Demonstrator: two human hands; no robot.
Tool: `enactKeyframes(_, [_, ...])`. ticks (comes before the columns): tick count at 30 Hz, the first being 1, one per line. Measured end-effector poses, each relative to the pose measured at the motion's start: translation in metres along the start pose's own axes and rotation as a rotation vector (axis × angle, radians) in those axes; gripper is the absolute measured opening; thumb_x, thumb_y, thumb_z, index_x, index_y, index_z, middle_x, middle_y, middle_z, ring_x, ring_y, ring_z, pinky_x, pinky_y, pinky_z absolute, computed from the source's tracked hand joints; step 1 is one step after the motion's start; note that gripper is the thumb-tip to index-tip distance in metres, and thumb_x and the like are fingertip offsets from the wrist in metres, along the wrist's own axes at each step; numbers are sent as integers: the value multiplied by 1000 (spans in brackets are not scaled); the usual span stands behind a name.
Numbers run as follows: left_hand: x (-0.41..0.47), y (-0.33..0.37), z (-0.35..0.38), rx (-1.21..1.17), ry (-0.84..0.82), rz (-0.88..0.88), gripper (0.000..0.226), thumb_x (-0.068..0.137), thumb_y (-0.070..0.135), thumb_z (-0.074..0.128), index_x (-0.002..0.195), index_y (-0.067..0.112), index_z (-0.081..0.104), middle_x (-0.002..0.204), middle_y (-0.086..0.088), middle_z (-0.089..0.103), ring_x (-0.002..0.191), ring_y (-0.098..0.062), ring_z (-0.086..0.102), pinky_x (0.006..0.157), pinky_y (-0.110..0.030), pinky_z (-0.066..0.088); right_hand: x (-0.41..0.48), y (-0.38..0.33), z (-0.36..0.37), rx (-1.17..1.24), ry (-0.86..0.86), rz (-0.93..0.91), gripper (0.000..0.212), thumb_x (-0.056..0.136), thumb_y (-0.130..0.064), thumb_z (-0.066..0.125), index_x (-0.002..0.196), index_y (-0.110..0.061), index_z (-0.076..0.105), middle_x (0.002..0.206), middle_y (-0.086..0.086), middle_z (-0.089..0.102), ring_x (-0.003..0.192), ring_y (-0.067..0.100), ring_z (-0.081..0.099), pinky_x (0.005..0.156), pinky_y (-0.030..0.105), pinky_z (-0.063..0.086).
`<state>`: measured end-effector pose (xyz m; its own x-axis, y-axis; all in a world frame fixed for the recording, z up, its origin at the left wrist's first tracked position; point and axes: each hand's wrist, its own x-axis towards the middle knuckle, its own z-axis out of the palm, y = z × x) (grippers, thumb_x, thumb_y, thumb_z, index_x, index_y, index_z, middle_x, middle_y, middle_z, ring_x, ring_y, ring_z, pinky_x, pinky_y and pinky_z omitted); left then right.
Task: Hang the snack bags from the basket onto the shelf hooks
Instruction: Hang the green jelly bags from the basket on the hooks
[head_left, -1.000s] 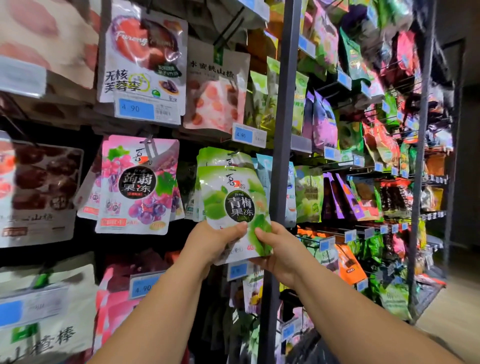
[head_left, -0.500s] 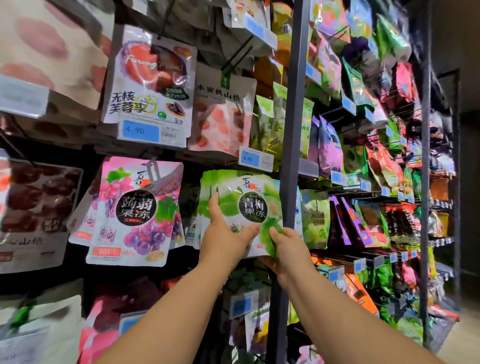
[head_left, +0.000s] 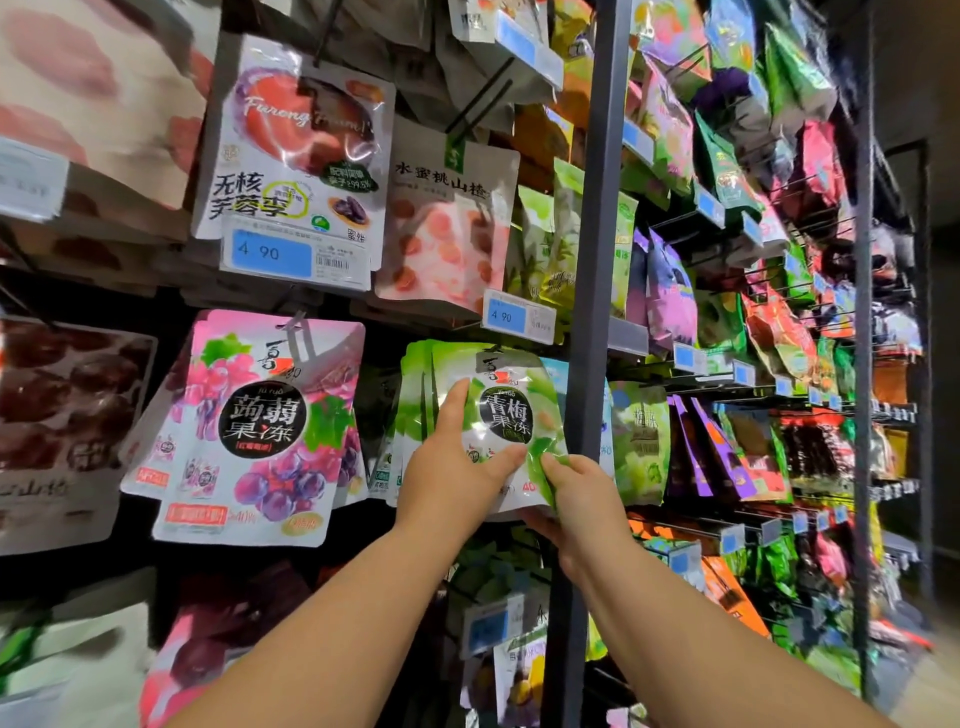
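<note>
A green plum-jelly snack bag (head_left: 506, 415) is held up against a stack of matching green bags on a shelf hook, just under a blue price tag (head_left: 517, 317). My left hand (head_left: 457, 467) grips its lower left side, thumb across the front and forefinger raised along the bag. My right hand (head_left: 576, 499) pinches its lower right corner. The hook itself is hidden behind the bag's top edge. The basket is out of view.
A pink grape-jelly bag (head_left: 260, 426) hangs to the left. A dark metal upright post (head_left: 592, 291) stands right beside the green bag. More snack bags fill the hooks above, below and along the racks to the right.
Both hands have lifted the green bag up and in toward the hook, from below the stack to level with it. My left forefinger has stretched up along the bag's front.
</note>
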<state>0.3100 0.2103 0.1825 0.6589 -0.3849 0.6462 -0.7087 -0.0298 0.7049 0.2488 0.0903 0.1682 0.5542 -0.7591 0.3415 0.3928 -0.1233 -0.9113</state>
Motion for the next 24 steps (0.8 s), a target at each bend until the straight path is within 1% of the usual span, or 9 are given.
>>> enactKeyframes(4, [1,-2,3,7,13,11,84,85,48,70,151,47,17,139,4,53,122,-21,53,85,-25,38,4,4,0,-23,31,-26,14,99,-22,55,94,-12,63,112,23,65,106,38,64,69,39,59])
enactKeyframes(7, [5,-4,4,4,31,20,84,84,49,71,151,45,20,141,3,52,123,-23,52,91,-30,43,8,6,2,-20,30,-24,14,99,-22,55,94,-12,63,113,21,65,108,38,63,59,31,55])
enactKeyframes(12, [11,-9,1,93,43,24,84,86,50,67,154,39,19,149,1,44,130,-24,47,95,-35,42,20,10,9,-36,24,-10,17,98,-23,57,82,-16,59,97,13,58,91,29,58,57,30,52])
enactKeyframes(15, [16,-17,1,121,34,-8,82,87,50,65,154,40,18,147,-4,42,127,-25,48,91,-34,40,28,18,15,-79,18,-10,20,97,-23,56,79,-17,57,94,13,57,87,28,56,54,30,51])
enactKeyframes(17, [20,-23,1,140,20,-45,81,89,50,63,154,42,16,146,-6,40,124,-26,49,86,-32,38,33,24,19,-122,20,-14,17,97,-23,56,81,-16,58,94,16,60,85,28,57,62,40,57])
enactKeyframes(18, [22,-25,1,144,17,-56,80,89,50,63,154,42,16,146,-6,39,124,-26,49,85,-32,38,35,27,22,-129,23,-10,16,97,-23,56,82,-15,58,95,18,61,85,28,57,69,47,58])
enactKeyframes(19, [24,-26,1,144,18,-63,80,90,50,63,154,43,16,147,-6,38,124,-26,48,87,-33,38,38,29,24,-126,22,-1,16,97,-23,56,83,-15,59,95,17,61,85,28,57,76,50,58])
enactKeyframes(21, [29,-30,2,141,24,-76,79,90,49,62,154,43,16,149,-7,35,127,-27,47,91,-35,39,45,32,30,-118,16,13,14,97,-22,55,87,-13,59,97,17,62,86,29,58,78,50,58])
enactKeyframes(24, [37,-37,3,146,31,-105,78,91,47,62,154,42,16,148,-9,37,127,-28,47,93,-36,40,55,36,38,-98,7,51,12,98,-22,55,89,-15,60,103,16,64,94,32,62,73,43,59])
